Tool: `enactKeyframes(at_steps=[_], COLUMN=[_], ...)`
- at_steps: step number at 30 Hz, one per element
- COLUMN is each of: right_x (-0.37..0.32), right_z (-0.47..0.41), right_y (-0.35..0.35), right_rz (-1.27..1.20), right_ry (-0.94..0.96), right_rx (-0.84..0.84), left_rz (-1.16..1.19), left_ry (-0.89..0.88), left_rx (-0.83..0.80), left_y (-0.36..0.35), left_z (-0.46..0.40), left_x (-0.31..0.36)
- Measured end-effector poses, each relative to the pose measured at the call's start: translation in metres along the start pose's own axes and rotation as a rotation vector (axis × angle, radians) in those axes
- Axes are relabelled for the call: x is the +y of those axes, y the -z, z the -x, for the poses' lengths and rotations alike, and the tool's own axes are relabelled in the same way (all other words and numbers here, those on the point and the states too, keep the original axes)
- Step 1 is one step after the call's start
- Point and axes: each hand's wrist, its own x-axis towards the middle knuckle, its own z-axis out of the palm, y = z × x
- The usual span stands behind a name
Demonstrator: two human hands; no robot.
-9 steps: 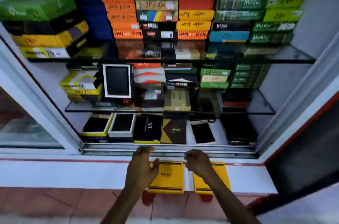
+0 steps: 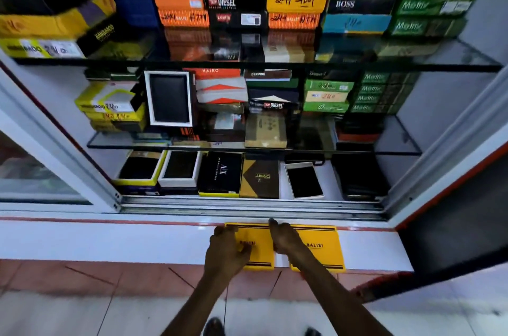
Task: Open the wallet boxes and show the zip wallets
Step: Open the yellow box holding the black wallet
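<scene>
Since the earlier frame we have leaned in towards the cabinet, so the shelves fill more of the view and the top row is cut off at the upper edge; both our hands have shifted to the left box, where before each sat over its own box; the right box's lid, then mostly covered, now shows its "BALISI" print.

We count two yellow wallet boxes, both shut, lying side by side on the white ledge (image 2: pixel 110 242) at lower centre of the frame; the left box (image 2: pixel 257 236) sits just left of the right box (image 2: pixel 320 249), a narrow strip of ledge between them.

Our left hand (image 2: pixel 226 252) lies flat over the left half of the left box, fingers curled on the lid and its left edge; our right hand (image 2: pixel 286 239) rests on that box's right edge, fingers bent, thumb pointing up-frame; whether either hand actually grips the lid we cannot tell.

Behind the ledge we count two glass shelves, the upper shelf (image 2: pixel 467 67) and the lower shelf (image 2: pixel 398 153), plus the cabinet floor; on that floor, centre of the frame, lie two open boxes with dark wallets, two closed dark boxes, and one white phone (image 2: pixel 303 180); stacked boxes crowd the shelves above, too many and too blurred to count.
</scene>
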Motion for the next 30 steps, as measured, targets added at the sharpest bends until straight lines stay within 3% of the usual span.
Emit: enactKeyframes(at_steps=[10,17,21,26,30], right_x=[0.002,0.009,0.014,0.026,0.018], right_z=[-0.016,-0.015,-0.013,-0.020,-0.005], right_y=[0.010,0.008,0.004,-0.009,-0.004], right_rz=[-0.518,-0.542,-0.405,0.160,0.190], right_ry=[-0.231,-0.205,-0.083,0.209,0.288], right_rx=[-0.149,-0.165,-0.118,0.201,0.313], left_rz=[-0.048,-0.029,0.322,1.009,1.274], left_ry=[0.168,0.208,0.219,0.250,0.307], left_rx=[0.091,0.081,0.056,0.057,0.177], left_y=[-0.024,-0.027,-0.005,0.030,0.038], left_z=[0.004,0.002,0.001,0.007,0.007], left_x=[0.016,0.026,0.018,-0.014,-0.054])
